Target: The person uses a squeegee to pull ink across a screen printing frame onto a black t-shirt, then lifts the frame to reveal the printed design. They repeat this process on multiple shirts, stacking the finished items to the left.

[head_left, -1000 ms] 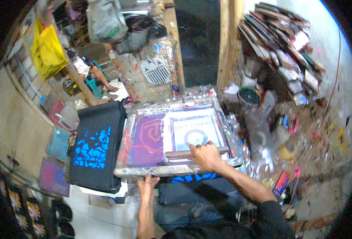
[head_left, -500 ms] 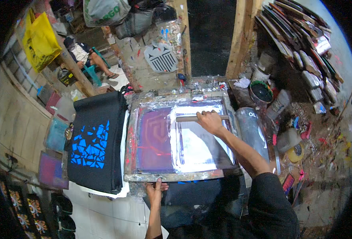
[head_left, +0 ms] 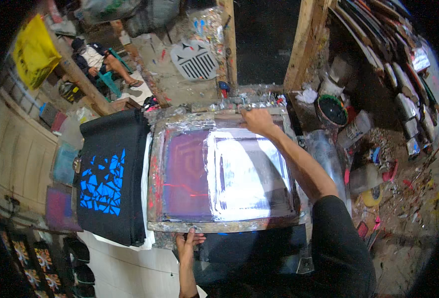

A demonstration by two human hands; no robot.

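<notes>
A screen-printing frame (head_left: pixel 249 227) lies across the work table, its mesh purple on the left and smeared with white ink (head_left: pixel 251 174) over the middle and right. My right hand (head_left: pixel 259 120) is closed at the frame's far side, around the handle of a squeegee that is now mostly hidden by the hand. At the near edge, my left hand (head_left: pixel 186 247) grips the frame's wooden bar, thumb on the bar and fingers below it. Black fabric (head_left: pixel 254 243) with a strip of blue print shows under the near side of the frame.
Left of the frame lies a stack of black fabric (head_left: pixel 112 136) with blue shard prints. An ink bucket (head_left: pixel 332 110) stands at the far right, near stacked wooden-edged boards (head_left: pixel 378 59). A person (head_left: pixel 98 59) sits on a green chair at the back left. A cut stencil (head_left: pixel 195 59) lies beyond the table.
My right hand has moved away from me with the squeegee, from the white ink area to the frame's far side. My left hand stays at the near edge. The view has shifted slightly.
</notes>
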